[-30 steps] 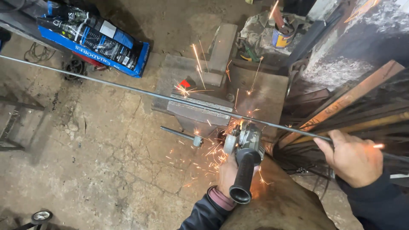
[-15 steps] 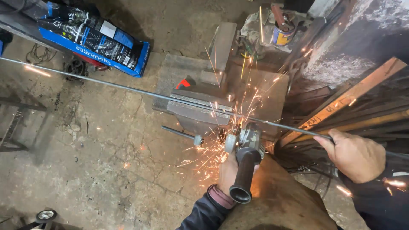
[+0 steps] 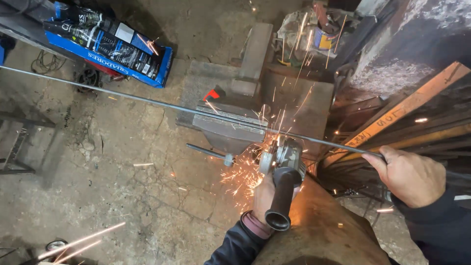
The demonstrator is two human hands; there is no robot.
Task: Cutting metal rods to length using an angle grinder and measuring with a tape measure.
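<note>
A long thin steel rod runs from the far left across a grey bench vise to the right. My right hand grips the rod's right end. My left hand holds an angle grinder by its body, black side handle pointing toward me. The grinder's disc meets the rod just right of the vise, throwing orange sparks up and down-left.
A blue box with black packs lies at upper left. A cluttered bench with a can is at the back. Wooden and metal bars lean at right. A vise handle sticks out left. Cracked concrete floor.
The sparks have shifted, now shooting further up toward the back bench and streaking to the lower left. Both hands and the grinder stay almost where they were.
</note>
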